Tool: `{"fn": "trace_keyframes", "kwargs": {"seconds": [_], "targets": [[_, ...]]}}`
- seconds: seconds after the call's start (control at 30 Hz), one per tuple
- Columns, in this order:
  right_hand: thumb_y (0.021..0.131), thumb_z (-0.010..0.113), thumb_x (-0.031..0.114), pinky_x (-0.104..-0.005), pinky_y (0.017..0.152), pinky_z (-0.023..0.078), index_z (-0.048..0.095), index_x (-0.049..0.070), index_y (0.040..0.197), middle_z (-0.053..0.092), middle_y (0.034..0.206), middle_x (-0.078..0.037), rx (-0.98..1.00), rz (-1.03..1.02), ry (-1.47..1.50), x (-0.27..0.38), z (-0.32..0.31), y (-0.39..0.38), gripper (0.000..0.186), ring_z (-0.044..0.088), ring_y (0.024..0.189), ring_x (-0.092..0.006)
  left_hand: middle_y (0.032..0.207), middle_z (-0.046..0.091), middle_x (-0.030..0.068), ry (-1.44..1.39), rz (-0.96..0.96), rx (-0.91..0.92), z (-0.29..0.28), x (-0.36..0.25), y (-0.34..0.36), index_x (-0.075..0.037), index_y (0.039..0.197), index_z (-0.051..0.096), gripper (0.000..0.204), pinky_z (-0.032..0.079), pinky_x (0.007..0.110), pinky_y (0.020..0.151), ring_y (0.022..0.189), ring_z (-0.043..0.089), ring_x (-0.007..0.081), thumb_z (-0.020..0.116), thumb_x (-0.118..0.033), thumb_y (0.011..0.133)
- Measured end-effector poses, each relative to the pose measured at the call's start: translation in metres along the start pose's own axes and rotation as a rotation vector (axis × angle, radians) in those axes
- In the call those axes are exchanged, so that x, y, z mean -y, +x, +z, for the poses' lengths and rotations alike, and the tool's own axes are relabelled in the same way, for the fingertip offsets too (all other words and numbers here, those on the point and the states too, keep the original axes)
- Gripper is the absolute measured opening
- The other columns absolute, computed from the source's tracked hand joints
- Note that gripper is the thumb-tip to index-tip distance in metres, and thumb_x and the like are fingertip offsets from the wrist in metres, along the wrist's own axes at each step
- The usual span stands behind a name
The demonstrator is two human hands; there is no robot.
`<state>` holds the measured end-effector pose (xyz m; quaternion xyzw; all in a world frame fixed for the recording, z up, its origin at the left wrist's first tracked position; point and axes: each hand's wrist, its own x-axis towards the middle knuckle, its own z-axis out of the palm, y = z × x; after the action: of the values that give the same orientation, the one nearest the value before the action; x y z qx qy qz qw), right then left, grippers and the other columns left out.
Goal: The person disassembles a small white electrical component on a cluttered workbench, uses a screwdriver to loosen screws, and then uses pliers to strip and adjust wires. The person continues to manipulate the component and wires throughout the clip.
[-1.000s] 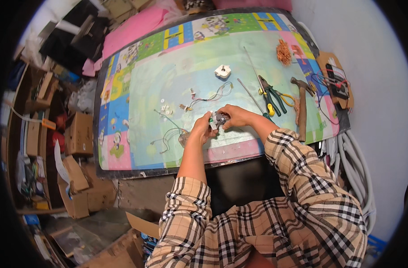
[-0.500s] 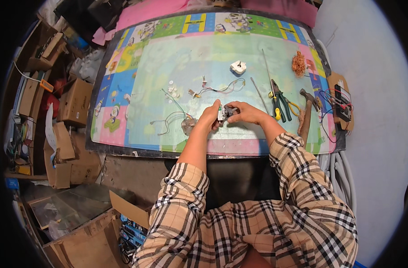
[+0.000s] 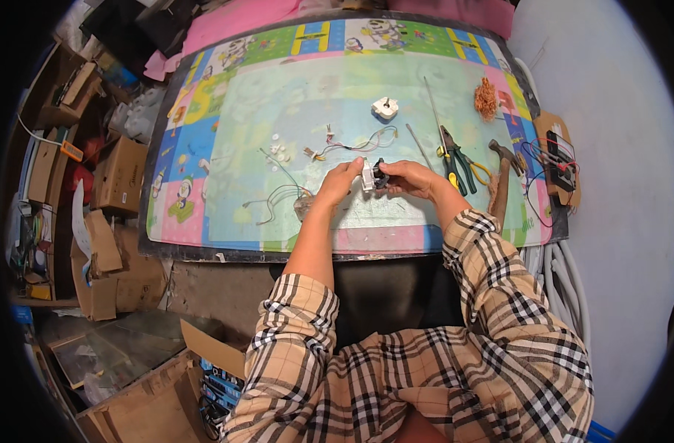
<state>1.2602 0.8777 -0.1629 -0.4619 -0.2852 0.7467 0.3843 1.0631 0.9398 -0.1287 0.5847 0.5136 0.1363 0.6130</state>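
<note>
Near the front of the table, my left hand point(image 3: 340, 181) grips a small white plastic housing point(image 3: 367, 177) by its left side. From the right, my right hand point(image 3: 414, 179) pinches a dark mechanism part point(image 3: 382, 173) against that housing; whether the two are joined I cannot tell. Beside my left forearm lies a small metal motor-like part point(image 3: 303, 207) with thin wires, partly hidden. Beyond my hands are a wire harness with connectors point(image 3: 352, 145), several small white plastic pieces point(image 3: 280, 153) and a white knob-like unit with a shaft point(image 3: 386, 108).
To the right lie a long thin screwdriver point(image 3: 434, 111), a shorter rod point(image 3: 418, 144), pliers with green-black handles point(image 3: 460, 166) and a hammer point(image 3: 503, 177). Copper wire point(image 3: 485, 100) sits farther back. A multimeter point(image 3: 561, 166) is at the right edge; cardboard boxes point(image 3: 121, 173) stand left.
The housing and dark part are turned in my fingers, so more of the white housing shows. My left fingers have shifted onto its left side. The whole view has moved slightly.
</note>
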Motion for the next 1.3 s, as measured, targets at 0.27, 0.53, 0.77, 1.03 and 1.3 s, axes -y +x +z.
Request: {"fn": "trace_keyframes", "kwargs": {"seconds": [0.27,0.53,0.77,1.03,1.3], "targets": [[0.091,0.057,0.041,-0.0226,0.060,0.051,0.057,0.005,0.101,0.063,0.082,-0.004,-0.003,0.043,0.091,0.001,0.003,0.000,0.037,0.066,0.077,-0.0158,0.115,0.058,0.0139,-0.036,0.026,0.041,0.013,0.021,0.015,0.002,0.129,0.045,0.065,0.049,0.032,0.076,0.103,0.055,0.0209,0.062,-0.043,0.086],[0.088,0.056,0.051,-0.0248,0.055,0.051,0.055,0.006,0.096,0.059,0.078,-0.005,-0.043,0.077,0.132,0.001,0.003,0.002,0.045,0.064,0.069,-0.0156,0.106,0.060,0.0180,-0.178,0.006,0.118,0.015,0.014,0.007,0.002,0.138,0.033,0.076,0.051,0.029,0.065,0.073,0.061,0.0178,0.064,-0.042,0.085],[0.090,0.043,0.061,-0.0269,0.054,0.051,0.059,0.001,0.094,0.061,0.075,-0.009,-0.187,0.087,-0.123,0.004,0.014,0.003,0.063,0.061,0.062,-0.0161,0.088,0.057,0.0106,-0.245,-0.103,0.133,0.019,0.011,0.006,-0.002,0.118,0.045,0.046,0.054,0.028,0.059,0.067,0.060,0.0182,0.050,-0.041,0.094],[0.092,0.037,0.058,-0.0365,0.060,0.049,0.057,-0.008,0.090,0.062,0.069,-0.015,-0.367,-0.160,-0.684,-0.009,0.030,0.013,0.068,0.062,0.064,-0.0246,0.085,0.060,0.0134,-0.265,-0.160,0.002,0.025,0.013,0.008,-0.001,0.115,0.046,0.047,0.055,0.030,0.052,0.062,0.062,0.0205,0.045,-0.043,0.095],[0.095,0.026,0.053,-0.0388,0.066,0.047,0.060,-0.005,0.071,0.060,0.059,-0.014,-0.407,-0.113,-0.681,-0.017,0.028,0.025,0.072,0.060,0.060,-0.0271,0.077,0.063,0.0160,-0.402,-0.267,0.071,0.033,0.013,0.009,-0.002,0.111,0.049,0.049,0.054,0.031,0.046,0.056,0.061,0.0220,0.043,-0.048,0.094]]}}
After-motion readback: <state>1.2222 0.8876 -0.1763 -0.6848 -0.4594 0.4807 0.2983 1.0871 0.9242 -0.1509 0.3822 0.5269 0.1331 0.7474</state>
